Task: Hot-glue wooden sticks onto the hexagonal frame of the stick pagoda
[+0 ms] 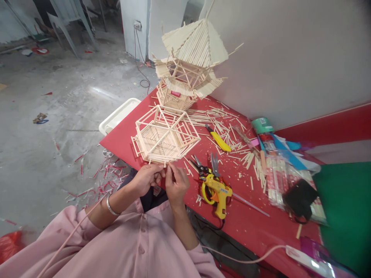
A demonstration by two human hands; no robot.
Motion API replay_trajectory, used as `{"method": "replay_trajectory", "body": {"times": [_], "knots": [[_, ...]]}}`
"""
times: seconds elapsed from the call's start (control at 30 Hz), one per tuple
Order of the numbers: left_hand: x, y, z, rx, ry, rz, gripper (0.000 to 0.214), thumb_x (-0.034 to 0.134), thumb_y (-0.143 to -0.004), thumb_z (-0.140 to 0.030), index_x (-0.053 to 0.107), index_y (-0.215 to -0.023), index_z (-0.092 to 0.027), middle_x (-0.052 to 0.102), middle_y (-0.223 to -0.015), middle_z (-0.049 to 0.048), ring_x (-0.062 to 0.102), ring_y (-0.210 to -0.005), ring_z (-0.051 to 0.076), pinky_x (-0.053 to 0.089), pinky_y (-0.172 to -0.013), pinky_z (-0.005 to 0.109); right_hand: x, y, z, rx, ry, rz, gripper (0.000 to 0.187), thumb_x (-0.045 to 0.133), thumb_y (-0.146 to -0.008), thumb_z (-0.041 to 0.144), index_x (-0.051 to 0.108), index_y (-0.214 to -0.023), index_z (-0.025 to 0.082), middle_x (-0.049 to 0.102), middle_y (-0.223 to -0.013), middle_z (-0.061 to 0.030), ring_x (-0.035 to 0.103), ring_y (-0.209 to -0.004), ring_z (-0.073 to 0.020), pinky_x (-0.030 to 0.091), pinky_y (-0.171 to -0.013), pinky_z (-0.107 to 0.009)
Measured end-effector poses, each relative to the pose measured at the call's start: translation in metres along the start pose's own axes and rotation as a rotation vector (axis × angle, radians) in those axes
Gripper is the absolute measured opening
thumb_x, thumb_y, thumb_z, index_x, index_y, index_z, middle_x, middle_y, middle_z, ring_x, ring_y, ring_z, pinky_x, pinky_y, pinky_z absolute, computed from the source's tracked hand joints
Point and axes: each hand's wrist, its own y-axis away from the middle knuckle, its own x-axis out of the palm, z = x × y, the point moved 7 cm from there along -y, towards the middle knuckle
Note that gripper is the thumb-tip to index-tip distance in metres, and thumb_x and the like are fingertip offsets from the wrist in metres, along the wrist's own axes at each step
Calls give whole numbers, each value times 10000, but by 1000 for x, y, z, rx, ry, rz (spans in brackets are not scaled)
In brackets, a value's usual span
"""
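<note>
Frame [162,143] on the bench [124,139], near its edge. Left hand [149,179] and right hand [177,186] both pinching just beside the near rim; cannot tell on what. Probably fitting a small part; next, likely calls for steady aligning.

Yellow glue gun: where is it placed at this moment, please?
In the head view, the yellow glue gun lies on the red table, to the right of the person's right hand, just below the scissors' open blades.
</note>
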Motion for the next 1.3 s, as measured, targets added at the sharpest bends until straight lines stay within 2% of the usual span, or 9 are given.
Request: {"method": "replay_trajectory", "body": {"times": [1.3], "knots": [[0,1,0,-10,0,-11,360,666,-725,-472,612,-589,-143,450,-409,-14,342,-385,69,177,-415,224,1,1,0,-3,1,7,211,543,-947,180,695,-1092,168,740,-891,-85,644,-777,-167,516,-731,-301]]}}
